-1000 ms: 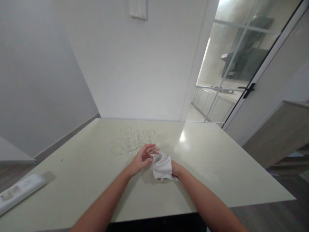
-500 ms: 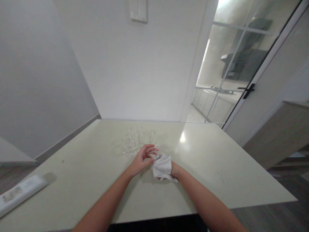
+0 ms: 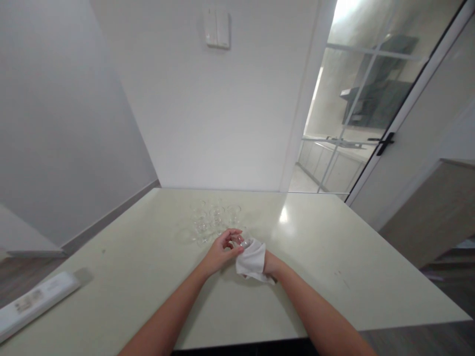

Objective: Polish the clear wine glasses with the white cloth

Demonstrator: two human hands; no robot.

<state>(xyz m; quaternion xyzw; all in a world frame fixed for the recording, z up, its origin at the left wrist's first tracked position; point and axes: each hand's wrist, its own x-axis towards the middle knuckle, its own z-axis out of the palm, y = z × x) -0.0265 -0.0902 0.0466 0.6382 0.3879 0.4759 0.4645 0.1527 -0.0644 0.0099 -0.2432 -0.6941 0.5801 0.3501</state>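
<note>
My left hand curls its fingers and thumb around a small clear glass over the middle of the table. A white cloth covers the near right side of that glass. Under and behind the cloth is my right hand, its fingers mostly hidden, gripping the cloth against the glass. Just beyond my left hand, several clear glasses stand close together; their outlines are faint and partly overlap.
The pale table reaches to a white wall. A white power strip lies at the table's left. To the right is a glazed door with a black handle. Wooden shelving stands beyond the table's right edge.
The whole view has shifted slightly as the head tilted. My left fingers have moved a little on the glass, while both hands stay close together with the cloth on it.
</note>
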